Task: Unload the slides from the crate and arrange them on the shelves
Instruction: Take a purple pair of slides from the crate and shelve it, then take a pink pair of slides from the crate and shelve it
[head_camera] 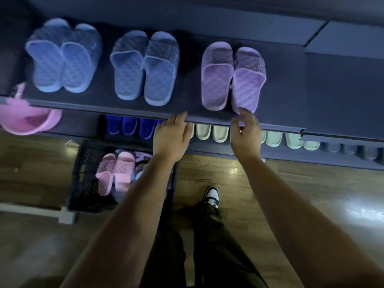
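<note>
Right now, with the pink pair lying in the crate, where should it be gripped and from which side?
Probably grip the pink pair across both straps, where the two slides meet, coming straight down from above. It lies uppermost, tops up and side by side, so one pinch could take both. The crate walls close off the sides. The left hand is nearer.

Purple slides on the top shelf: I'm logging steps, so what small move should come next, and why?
Probably lower the left hand to the pink slides in the crate. The purple slides already sit paired on the top shelf, both hands look empty, and the right hand only hovers at a heel.
</note>
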A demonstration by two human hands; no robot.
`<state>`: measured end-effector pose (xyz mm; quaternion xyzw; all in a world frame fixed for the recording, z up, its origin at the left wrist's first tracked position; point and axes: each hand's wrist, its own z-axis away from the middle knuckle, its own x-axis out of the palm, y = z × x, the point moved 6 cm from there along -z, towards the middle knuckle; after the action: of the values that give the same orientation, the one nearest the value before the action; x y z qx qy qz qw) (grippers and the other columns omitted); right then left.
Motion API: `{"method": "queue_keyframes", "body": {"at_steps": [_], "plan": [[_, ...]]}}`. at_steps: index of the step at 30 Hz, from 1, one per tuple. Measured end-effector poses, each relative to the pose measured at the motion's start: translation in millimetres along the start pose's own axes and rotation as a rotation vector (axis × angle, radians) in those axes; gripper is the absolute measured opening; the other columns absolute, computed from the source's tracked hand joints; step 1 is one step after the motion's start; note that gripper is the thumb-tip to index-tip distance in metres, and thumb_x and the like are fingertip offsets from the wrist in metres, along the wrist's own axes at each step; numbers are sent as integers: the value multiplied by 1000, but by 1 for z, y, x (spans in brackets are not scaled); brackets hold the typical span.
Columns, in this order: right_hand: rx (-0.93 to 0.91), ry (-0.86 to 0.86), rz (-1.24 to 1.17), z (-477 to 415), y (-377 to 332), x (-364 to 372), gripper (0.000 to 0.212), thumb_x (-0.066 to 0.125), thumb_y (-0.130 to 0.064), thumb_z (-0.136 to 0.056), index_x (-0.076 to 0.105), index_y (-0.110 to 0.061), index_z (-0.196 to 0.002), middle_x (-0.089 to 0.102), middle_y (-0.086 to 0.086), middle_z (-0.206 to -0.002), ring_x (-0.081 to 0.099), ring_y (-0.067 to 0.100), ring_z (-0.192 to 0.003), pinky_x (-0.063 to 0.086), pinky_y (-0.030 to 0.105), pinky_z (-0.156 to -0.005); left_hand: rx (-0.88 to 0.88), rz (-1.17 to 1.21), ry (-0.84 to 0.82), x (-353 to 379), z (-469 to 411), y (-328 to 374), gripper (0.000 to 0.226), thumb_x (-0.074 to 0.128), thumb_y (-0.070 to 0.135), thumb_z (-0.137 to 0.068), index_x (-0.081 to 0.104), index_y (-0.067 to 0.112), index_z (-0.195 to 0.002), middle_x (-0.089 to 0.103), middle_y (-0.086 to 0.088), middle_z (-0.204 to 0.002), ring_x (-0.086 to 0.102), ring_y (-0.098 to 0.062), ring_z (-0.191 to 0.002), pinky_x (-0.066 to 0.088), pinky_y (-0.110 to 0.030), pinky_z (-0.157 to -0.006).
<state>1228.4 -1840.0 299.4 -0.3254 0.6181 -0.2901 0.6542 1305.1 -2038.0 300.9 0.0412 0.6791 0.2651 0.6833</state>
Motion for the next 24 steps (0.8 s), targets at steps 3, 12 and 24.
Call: {"method": "queue_keyframes", "body": {"at_steps": [3, 12, 24], "plan": [[-13, -87, -13, 38, -24, 31, 41, 47, -26, -88, 59, -10, -124, 65, 10, -113, 62, 24, -99, 52, 40, -85, -42, -32, -17, -18, 37, -40, 53, 31, 42, -93, 57, 9, -124, 67, -15, -109, 64, -37, -93, 48, -44, -81], [29, -282, 86, 161, -88, 161, 38, 49, -25, -91, 60, -8, -124, 63, 13, -119, 61, 31, -104, 47, 37, -86, -61, -108, -51, -76, 137, -208, 51, 33, 41, -94, 54, 11, -129, 64, -13, -119, 60, -35, -105, 41, -44, -91], [244, -373, 151, 289, -94, 284, 53, 41, -38, -82, 63, -10, -121, 66, 17, -114, 62, 34, -100, 46, 35, -78, -120, -128, -205, -80, 205, -358, 40, 42, 34, -98, 49, 17, -133, 57, -12, -130, 55, -35, -112, 36, -44, -96]]}}
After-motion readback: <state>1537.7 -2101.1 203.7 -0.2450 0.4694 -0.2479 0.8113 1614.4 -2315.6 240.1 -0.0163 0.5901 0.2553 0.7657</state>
